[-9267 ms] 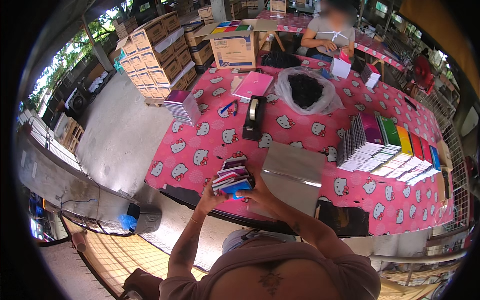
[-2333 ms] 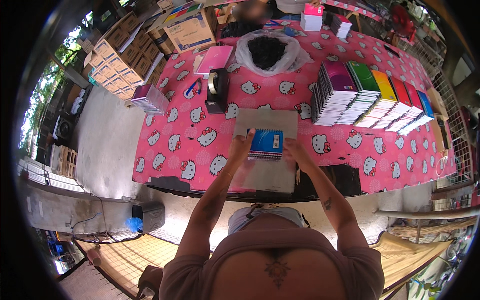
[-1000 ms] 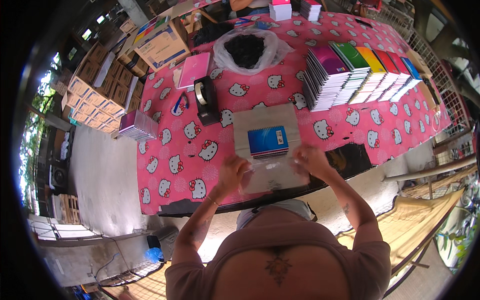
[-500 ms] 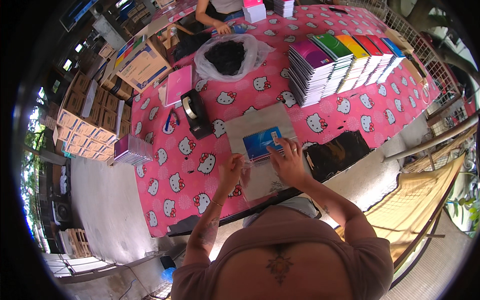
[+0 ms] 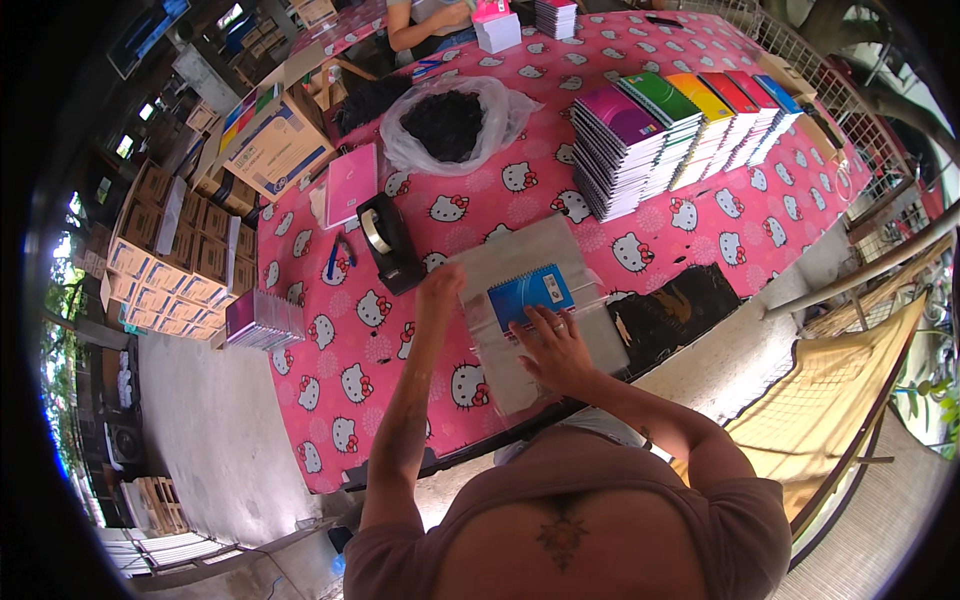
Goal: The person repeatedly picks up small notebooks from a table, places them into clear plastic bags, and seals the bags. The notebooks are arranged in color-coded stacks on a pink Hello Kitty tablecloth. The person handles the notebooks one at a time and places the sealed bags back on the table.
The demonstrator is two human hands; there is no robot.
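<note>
A blue spiral notebook (image 5: pixel 520 292) lies on a greyish board or sheet (image 5: pixel 500 370), and some clear plastic shows around it. Across the notebook's near edge rests my right hand (image 5: pixel 556 350), fingers spread and lying flat. My left hand (image 5: pixel 438 290) is raised left of the sheet, close to the near end of a black tape dispenser (image 5: pixel 395 240). Motion smears its fingers, so I cannot make out what they hold. A blue pen (image 5: pixel 332 262) lies left of the dispenser.
Spiral notebooks in several colours (image 5: pixel 625 150) stand stacked at the right back. Beyond the dispenser are a pink notebook (image 5: pixel 352 185) and a plastic bag with black contents (image 5: pixel 445 120). Cartons (image 5: pixel 280 145) stand at the left. Another person's arm (image 5: pixel 425 30) is across the table.
My left hand has moved up and left, from the notebook's edge toward the tape dispenser. My right hand has slid down the notebook toward me. The other person's hand has moved back.
</note>
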